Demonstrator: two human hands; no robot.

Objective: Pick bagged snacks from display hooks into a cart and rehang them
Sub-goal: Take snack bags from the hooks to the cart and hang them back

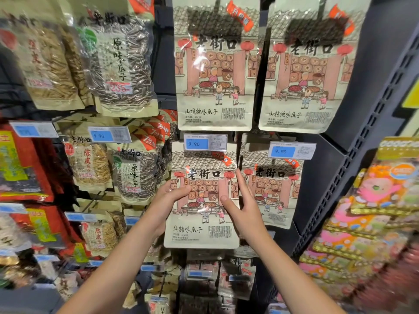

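Observation:
A cream snack bag (201,232) with a cartoon street-stall picture hangs in the middle row of the display, under a blue 9.90 price tag (205,142). My left hand (169,196) grips its left edge, thumb across the front. My right hand (241,207) rests on its right edge with straight fingers pointing up and the thumb on the front. A matching bag (274,189) hangs just to the right. Two larger bags of the same design (215,71) (310,73) hang in the row above. No cart is in view.
Clear bags of sunflower seeds (122,64) and red packets (20,166) fill the hooks on the left. A dark perforated shelf upright (362,141) runs diagonally on the right, with colourful pink and yellow packets (371,211) beyond it. More small bags (204,268) hang below.

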